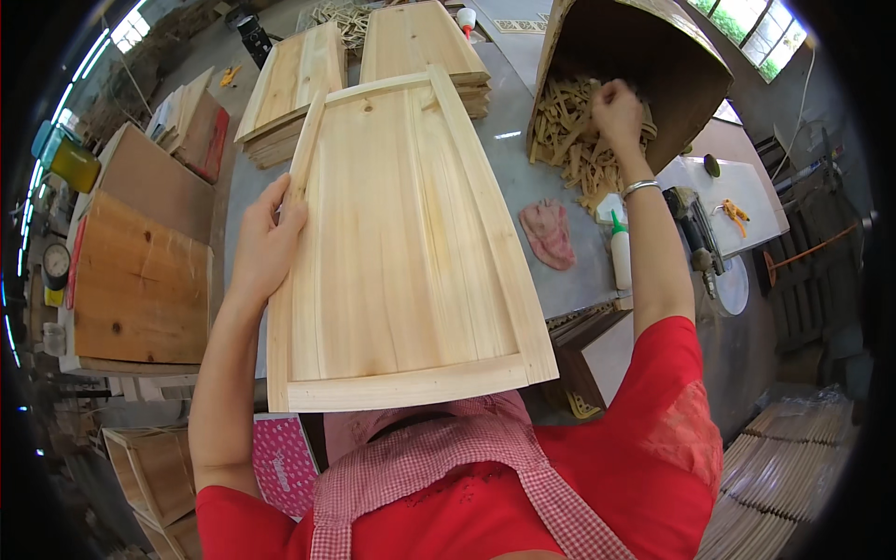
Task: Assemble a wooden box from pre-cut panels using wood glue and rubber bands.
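A pale wooden panel with a raised frame (383,243) stands tilted in front of me, its lower edge near my apron. My left hand (266,238) grips its left edge, the thumb lying over the frame. My right hand (618,114) reaches into a brown cardboard box (686,37) that lies with its mouth toward me. Below that hand spills a heap of short tan strips (569,121). The right fingers are curled together, and what they hold, if anything, is too small to make out.
Wooden panels are stacked at the far left (303,79) and far middle (420,42) of the grey table. A pink cloth (547,233) and a white glue bottle with a green tip (620,252) lie near the box. At the right are a nail gun (695,233) and an orange-handled tool (735,215).
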### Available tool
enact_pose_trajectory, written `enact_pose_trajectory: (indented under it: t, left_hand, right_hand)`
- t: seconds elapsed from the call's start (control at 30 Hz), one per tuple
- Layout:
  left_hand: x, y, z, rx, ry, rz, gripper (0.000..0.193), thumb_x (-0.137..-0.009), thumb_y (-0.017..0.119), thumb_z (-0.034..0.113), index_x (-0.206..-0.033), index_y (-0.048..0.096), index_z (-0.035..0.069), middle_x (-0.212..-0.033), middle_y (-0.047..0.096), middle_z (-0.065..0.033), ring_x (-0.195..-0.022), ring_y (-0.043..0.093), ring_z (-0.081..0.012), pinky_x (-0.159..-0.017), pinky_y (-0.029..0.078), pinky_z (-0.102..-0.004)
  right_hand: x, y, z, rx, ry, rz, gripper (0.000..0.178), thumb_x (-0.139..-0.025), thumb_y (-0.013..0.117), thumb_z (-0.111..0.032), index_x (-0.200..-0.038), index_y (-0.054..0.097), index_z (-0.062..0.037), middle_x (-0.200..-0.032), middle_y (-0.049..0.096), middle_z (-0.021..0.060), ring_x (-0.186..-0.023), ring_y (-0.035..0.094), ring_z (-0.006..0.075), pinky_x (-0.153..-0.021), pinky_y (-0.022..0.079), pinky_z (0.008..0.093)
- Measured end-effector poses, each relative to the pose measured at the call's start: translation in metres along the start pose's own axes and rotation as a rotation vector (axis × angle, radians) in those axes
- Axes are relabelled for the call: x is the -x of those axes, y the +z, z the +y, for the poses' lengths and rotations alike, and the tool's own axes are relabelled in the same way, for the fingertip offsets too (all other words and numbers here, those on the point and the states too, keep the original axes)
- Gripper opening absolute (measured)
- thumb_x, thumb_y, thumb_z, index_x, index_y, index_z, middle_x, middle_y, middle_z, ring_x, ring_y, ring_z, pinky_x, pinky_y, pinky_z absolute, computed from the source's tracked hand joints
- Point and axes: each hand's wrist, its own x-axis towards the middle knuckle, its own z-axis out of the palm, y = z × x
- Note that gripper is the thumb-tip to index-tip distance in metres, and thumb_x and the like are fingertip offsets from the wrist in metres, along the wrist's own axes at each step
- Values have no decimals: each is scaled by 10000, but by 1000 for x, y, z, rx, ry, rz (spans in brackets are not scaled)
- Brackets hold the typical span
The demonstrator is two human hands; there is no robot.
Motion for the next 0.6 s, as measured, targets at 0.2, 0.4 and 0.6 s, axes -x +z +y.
enact_pose_trajectory:
  t: [0.2,0.4,0.6]
  left_hand:
    - [-10,7,-12,-14,56,64,472,-889,561,160,-1300,541,-71,-1063,694,-135,-895,627,-164,-811,489,-309]
    - [-15,0,-9,-167,162,66,359,-850,549,173,-1131,596,-45,-983,672,-251,-907,669,-324,-802,500,-394]
    - [-7,11,-15,-129,116,185,405,-847,546,210,-1151,587,-54,-1075,649,-300,-1048,628,-433,-887,487,-447]
  right_hand:
    - [-10,-27,-26,111,14,-56,215,-838,613,-252,-920,655,-58,-930,699,213,-941,662,404,-841,514,476]
    - [-21,-23,-14,-35,-47,-164,238,-797,623,-267,-832,620,-31,-867,686,203,-903,665,386,-816,513,459]
    - [14,-64,-68,-271,-22,-69,211,-779,635,-185,-738,539,-2,-631,610,116,-581,642,240,-611,518,370]
